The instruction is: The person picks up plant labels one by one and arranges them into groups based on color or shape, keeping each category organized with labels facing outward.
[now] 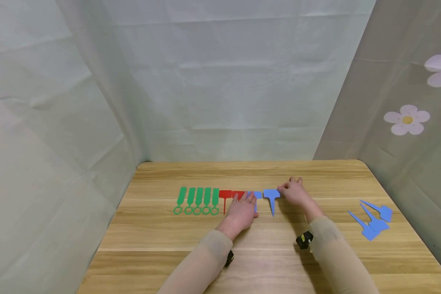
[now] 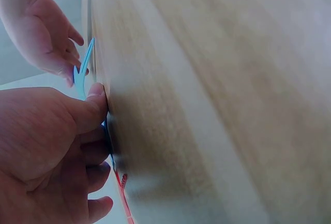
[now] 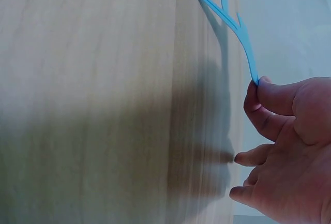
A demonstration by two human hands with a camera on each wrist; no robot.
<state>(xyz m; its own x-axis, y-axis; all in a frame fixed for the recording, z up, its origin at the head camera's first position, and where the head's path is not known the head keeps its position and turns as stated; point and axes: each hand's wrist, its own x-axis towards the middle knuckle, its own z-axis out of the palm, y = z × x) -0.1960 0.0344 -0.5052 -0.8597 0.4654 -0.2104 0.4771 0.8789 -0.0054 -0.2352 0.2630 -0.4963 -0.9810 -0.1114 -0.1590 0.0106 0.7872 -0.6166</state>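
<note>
My right hand (image 1: 295, 192) pinches the right end of a blue T-shaped plant label (image 1: 272, 193) between thumb and index finger. In the right wrist view that label (image 3: 239, 30) slants up from the table, its pointed stem toward the wood. My left hand (image 1: 242, 211) lies over another blue label (image 1: 257, 194) and a red label (image 1: 237, 193), partly covering both. Seen from the left wrist, the fingers (image 2: 95, 177) are loosely bent and the thumb tip is right at the tabletop. A second red label (image 1: 226, 194) lies just left of this hand.
Several green tags with ring ends (image 1: 198, 198) stand in a row left of the red labels. Three blue labels (image 1: 375, 223) lie in a loose, overlapping group near the right edge of the wooden table (image 1: 161, 253). Pale cloth (image 1: 235, 90) hangs behind the table.
</note>
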